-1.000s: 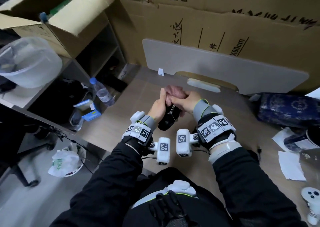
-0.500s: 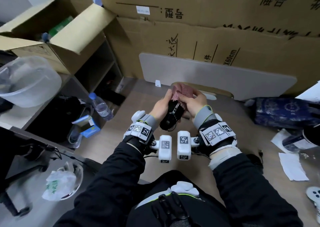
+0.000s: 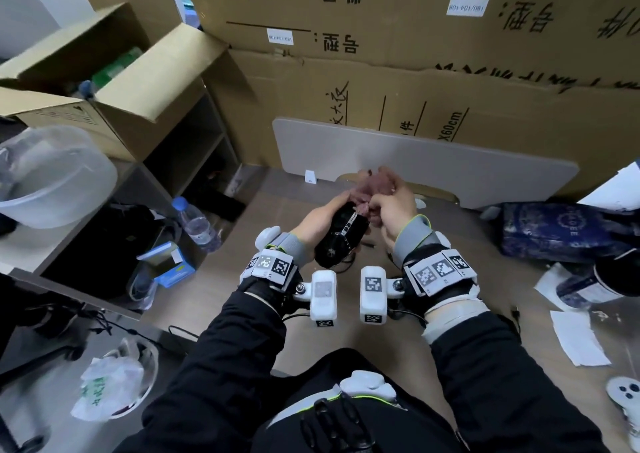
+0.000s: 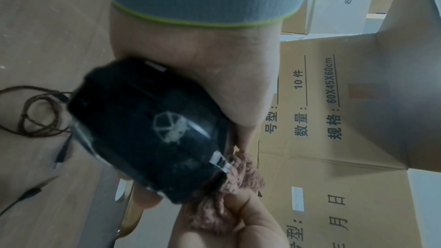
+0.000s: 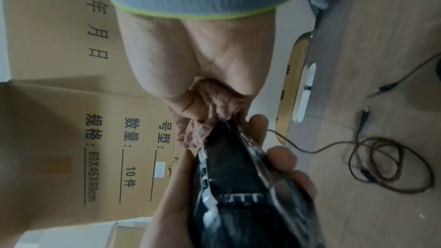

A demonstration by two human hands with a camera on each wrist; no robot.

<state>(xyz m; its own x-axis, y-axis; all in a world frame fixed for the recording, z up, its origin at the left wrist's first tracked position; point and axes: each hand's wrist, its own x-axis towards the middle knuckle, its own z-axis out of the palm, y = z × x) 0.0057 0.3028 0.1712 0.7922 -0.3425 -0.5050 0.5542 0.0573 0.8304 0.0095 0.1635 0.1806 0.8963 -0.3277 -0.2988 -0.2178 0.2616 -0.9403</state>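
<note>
My left hand (image 3: 320, 219) grips a black computer mouse (image 3: 341, 238) from its left side, above the wooden table (image 3: 207, 300); the mouse's front end points away from me. My right hand (image 3: 389, 205) pinches a bunched pink fluffy cloth (image 3: 375, 181) and holds it against the mouse's front end. In the left wrist view the mouse (image 4: 152, 129) shows a pale logo on its back, with the cloth (image 4: 214, 212) beyond it. In the right wrist view the cloth (image 5: 214, 105) sits between thumb and fingers, touching the mouse (image 5: 238, 186).
A thin coiled cable (image 5: 381, 157) lies on the table under my hands. A grey board (image 3: 433, 162) leans on cardboard boxes (image 3: 450, 72) at the back. A water bottle (image 3: 197, 224) stands left; a dark blue pouch (image 3: 554, 231), papers (image 3: 575, 338) and a white controller (image 3: 627, 393) lie right.
Both hands have moved away from me, carrying the mouse and the cloth along. The cloth stays pressed to the mouse's front end. The head view has tilted up.
</note>
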